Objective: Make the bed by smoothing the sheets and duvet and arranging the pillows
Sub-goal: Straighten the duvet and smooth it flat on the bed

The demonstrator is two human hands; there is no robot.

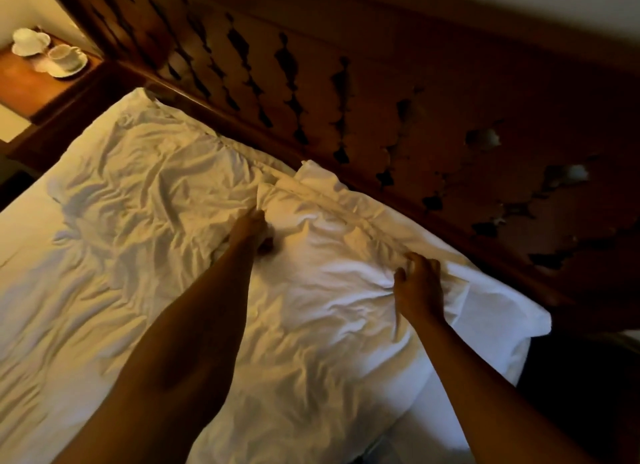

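A white pillow lies at the head of the bed, close to me, its case creased. My left hand grips its far left edge, fingers curled into the fabric. At the pillow's right part my right hand is closed on a pinched bunch of the case. A second white pillow, heavily wrinkled, lies further left along the headboard, touching the first. Lower left, the white sheet stretches away, rumpled in places.
The dark carved wooden headboard runs diagonally behind the pillows. A wooden bedside table at the top left carries two white cups on saucers. Dark floor lies beside the bed at the right.
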